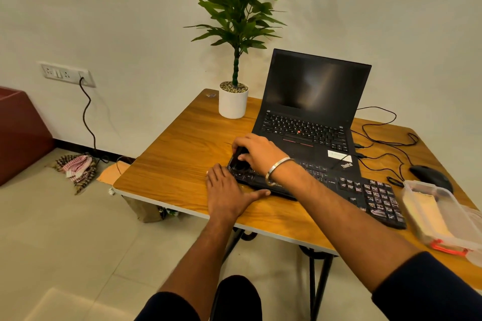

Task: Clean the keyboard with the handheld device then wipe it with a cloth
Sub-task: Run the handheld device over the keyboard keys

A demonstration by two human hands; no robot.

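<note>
A black external keyboard (339, 185) lies across the wooden table (177, 148), in front of an open black laptop (310, 114). My right hand (258, 151) grips a small black handheld device (238, 156) and holds it down on the keyboard's left end. My left hand (227, 190) lies flat on the table at the keyboard's left front corner, fingers straight, thumb against the keyboard's front edge. A folded yellowish cloth (425, 214) sits inside a clear plastic box (443, 219) at the right edge of the table.
A potted plant in a white pot (233, 101) stands at the table's back. A black mouse (430, 176) and tangled cables (386, 138) lie to the right of the laptop. On the floor to the left are a checked rag (78, 168) and a wall-socket cable (88, 122).
</note>
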